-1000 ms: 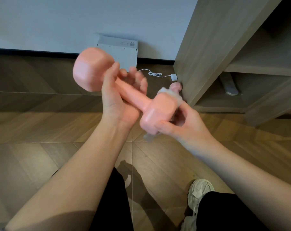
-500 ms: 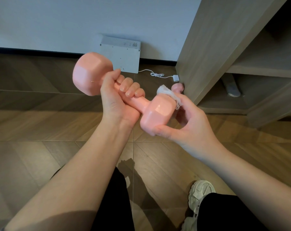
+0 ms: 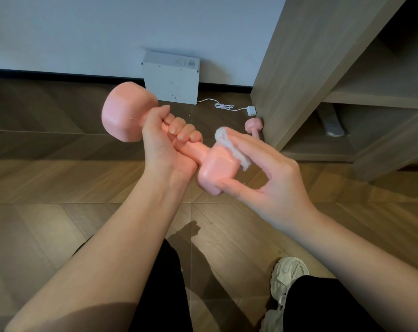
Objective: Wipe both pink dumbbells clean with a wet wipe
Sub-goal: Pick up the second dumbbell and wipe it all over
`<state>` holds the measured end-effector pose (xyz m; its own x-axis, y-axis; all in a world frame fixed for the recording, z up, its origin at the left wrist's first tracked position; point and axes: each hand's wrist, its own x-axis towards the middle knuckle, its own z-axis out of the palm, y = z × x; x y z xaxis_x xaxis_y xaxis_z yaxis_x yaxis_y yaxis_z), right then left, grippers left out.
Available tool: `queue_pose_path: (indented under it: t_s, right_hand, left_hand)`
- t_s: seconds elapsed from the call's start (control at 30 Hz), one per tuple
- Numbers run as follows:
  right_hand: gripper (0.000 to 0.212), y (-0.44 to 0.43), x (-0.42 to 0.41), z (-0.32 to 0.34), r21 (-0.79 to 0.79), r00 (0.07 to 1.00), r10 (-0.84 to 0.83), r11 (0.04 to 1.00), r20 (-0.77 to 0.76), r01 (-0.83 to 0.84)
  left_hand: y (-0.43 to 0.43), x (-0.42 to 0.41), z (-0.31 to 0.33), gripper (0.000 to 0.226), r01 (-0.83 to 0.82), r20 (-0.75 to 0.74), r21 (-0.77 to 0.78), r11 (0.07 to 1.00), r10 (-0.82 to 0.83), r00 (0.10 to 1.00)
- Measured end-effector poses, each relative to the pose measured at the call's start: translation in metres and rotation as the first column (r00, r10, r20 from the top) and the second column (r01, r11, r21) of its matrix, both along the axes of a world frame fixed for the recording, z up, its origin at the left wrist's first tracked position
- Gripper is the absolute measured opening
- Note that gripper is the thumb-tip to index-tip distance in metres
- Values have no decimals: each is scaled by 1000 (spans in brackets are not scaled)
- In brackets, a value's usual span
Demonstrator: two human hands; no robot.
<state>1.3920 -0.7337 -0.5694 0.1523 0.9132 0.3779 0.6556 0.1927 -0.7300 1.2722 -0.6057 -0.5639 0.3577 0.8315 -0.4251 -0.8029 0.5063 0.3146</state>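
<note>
The dumbbell [image 3: 198,150] is up in the air above the floor [image 3: 59,188], tilted, with its near head lower and to the right. The left hand [image 3: 164,149] has its grip closed tight round the handle. The right hand [image 3: 270,178] pinches the near head, its fingers pressing the wipe [image 3: 229,146] onto the top face and its thumb underneath. I judge this one mid-clean; whether the far head and handle are done, I cannot tell. The second dumbbell [image 3: 253,125] lies on the floor against the cabinet [image 3: 311,68] corner, well apart from both hands, and probably awaits its turn.
</note>
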Motion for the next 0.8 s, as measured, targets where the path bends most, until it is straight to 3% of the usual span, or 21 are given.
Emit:
queue_pose_path:
  t_s: [0.1,0.23,0.3,0.47,0.53,0.63,0.73,0.8]
  right_hand:
    - [70,2,1,2,-80,998,0,997,-55,-5]
    - [49,0,-7,1,142,992,30,989,124,-47]
    - [44,3,-7,-2,165,976,64,981,206,-99]
    - [96,4,0,-4,-57,921,106,994,374,-91]
    - [97,5,-2,-6,-55,951,58,998,302,-43]
    - [85,6,0,-1,-14,999,-30,999,35,31]
    - [75,11,3,8,-112,962,-44,994,-271,14]
    - [72,12,-2,11,-140,921,-19,989,-390,-38]
  left_hand:
    - [0,1,-1,37,0,-40,-3,1000,0,999]
    - [1,2,-1,40,-17,-60,3,1000,17,998]
    - [3,3,-1,41,-24,-58,-33,999,22,998]
    - [0,7,-3,36,-22,-33,-110,994,18,999]
    - [1,8,-3,31,19,-23,-91,996,-21,1000]
    - [3,8,-1,26,110,55,15,994,-110,992]
    - [5,6,2,31,96,104,125,988,-109,989]
    - [5,4,4,35,55,95,168,984,-72,993]
